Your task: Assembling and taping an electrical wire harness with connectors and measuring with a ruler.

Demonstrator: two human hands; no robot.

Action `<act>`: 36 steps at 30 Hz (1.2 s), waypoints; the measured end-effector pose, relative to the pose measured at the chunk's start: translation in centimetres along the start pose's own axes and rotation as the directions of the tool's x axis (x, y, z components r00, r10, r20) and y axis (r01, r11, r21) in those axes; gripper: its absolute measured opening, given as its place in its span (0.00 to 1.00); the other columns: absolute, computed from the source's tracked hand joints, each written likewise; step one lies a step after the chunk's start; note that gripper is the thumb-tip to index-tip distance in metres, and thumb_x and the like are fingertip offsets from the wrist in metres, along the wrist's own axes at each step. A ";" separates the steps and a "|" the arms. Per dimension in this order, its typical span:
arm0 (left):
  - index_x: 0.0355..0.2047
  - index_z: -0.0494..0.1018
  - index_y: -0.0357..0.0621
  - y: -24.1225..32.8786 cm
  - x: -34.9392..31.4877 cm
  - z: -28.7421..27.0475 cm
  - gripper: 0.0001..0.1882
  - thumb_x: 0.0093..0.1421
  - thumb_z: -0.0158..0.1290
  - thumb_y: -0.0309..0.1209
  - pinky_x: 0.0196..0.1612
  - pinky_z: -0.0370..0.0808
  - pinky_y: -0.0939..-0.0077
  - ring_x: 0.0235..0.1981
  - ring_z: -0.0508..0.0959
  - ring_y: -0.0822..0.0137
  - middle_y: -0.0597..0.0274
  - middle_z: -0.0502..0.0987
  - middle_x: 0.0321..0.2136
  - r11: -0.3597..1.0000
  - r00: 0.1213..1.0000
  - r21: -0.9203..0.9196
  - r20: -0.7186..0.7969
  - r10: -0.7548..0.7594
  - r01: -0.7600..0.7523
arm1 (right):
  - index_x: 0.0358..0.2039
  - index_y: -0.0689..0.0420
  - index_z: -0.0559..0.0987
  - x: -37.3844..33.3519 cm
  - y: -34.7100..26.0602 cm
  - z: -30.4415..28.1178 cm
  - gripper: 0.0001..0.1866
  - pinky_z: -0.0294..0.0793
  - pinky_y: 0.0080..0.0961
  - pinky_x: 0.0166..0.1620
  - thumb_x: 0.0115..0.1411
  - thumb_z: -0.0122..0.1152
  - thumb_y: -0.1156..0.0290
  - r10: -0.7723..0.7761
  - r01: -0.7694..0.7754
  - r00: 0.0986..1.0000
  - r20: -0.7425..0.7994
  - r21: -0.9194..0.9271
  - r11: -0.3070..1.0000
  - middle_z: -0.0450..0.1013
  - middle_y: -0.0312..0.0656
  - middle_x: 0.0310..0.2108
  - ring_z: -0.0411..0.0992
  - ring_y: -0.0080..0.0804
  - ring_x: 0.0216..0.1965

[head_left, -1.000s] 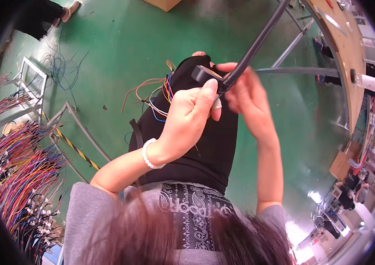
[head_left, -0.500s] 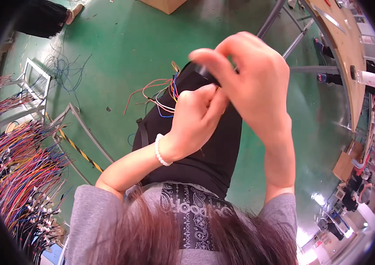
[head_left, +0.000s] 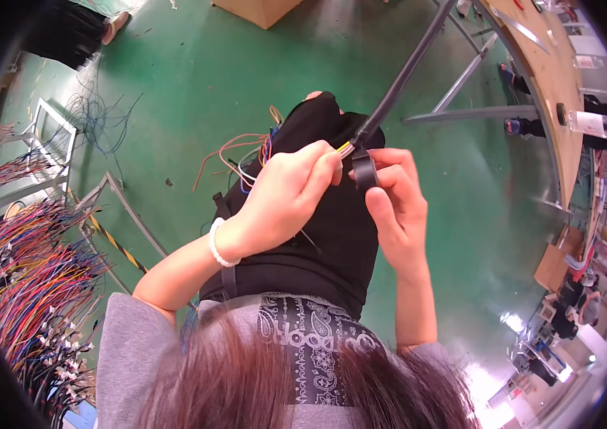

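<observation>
My left hand [head_left: 285, 189], with a white bead bracelet at its wrist, is closed round a bundle of thin wires. Short yellow and white wires [head_left: 347, 149] show between its fingertips and the end of a black sleeved cable [head_left: 405, 79], which slants up to the right. Beyond the knuckles, loose wire ends [head_left: 226, 146] in red, white, green and blue fan out to the left. Close to that cable end, my right hand [head_left: 402, 207] holds a roll of black tape [head_left: 365, 172] between thumb and fingers. Tape appears to reach from the roll to the cable.
Hanging bunches of coloured wires [head_left: 39, 272] crowd the left side, beside a metal frame [head_left: 128, 214]. A cardboard box [head_left: 264, 11] stands ahead. At right is a wooden table [head_left: 557, 93] with a clear bottle [head_left: 593, 124]. Other people are partly visible at the edges.
My right hand has come down from above my left hand to its right side, and the tape roll now shows plainly. My left hand has shifted slightly down and left, still gripping the wires.
</observation>
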State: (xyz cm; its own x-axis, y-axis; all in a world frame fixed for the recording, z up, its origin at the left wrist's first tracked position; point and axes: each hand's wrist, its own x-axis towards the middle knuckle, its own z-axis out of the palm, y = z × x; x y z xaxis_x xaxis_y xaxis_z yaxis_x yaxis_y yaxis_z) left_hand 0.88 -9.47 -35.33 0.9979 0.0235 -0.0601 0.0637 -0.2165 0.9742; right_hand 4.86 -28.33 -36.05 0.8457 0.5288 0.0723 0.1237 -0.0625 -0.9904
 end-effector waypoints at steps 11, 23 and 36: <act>0.33 0.70 0.37 0.2 -2.6 0.7 0.10 0.68 0.44 0.30 0.24 0.66 0.68 0.17 0.70 0.65 0.57 0.69 0.16 0.974 0.995 -0.220 0.085 -0.041 0.059 | 0.40 0.58 0.73 5.7 0.4 5.2 0.16 0.78 0.30 0.43 0.59 0.66 0.63 0.573 -0.422 0.818 -0.057 0.618 0.663 0.72 0.38 0.40 0.74 0.31 0.46; 0.29 0.66 0.41 0.1 -2.5 0.4 0.08 0.61 0.53 0.28 0.21 0.69 0.61 0.19 0.75 0.51 0.54 0.72 0.17 0.881 0.960 0.387 0.035 0.279 -0.271 | 0.35 0.64 0.79 -0.4 -3.4 1.4 0.16 0.69 0.28 0.44 0.66 0.48 0.65 -0.120 0.111 0.991 -0.065 -0.132 0.985 0.66 0.43 0.39 0.69 0.30 0.38; 0.29 0.70 0.39 -0.1 -3.9 -1.5 0.16 0.70 0.43 0.37 0.20 0.57 0.79 0.15 0.61 0.78 0.74 0.64 0.16 0.936 0.952 -0.263 0.256 -0.168 0.235 | 0.47 0.60 0.71 2.7 3.0 6.1 0.15 0.69 0.43 0.60 0.65 0.57 0.65 0.266 -0.075 0.962 -0.054 0.889 0.452 0.65 0.45 0.56 0.66 0.38 0.58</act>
State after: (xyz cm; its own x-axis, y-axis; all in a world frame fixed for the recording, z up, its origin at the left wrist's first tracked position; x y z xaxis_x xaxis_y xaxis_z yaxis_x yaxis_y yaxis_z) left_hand -3.01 -8.06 -34.81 0.9419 -0.1911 -0.2761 0.2919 0.0596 0.9546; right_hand 4.34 -21.90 -39.58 0.8747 0.4468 -0.1877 -0.4693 0.6844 -0.5580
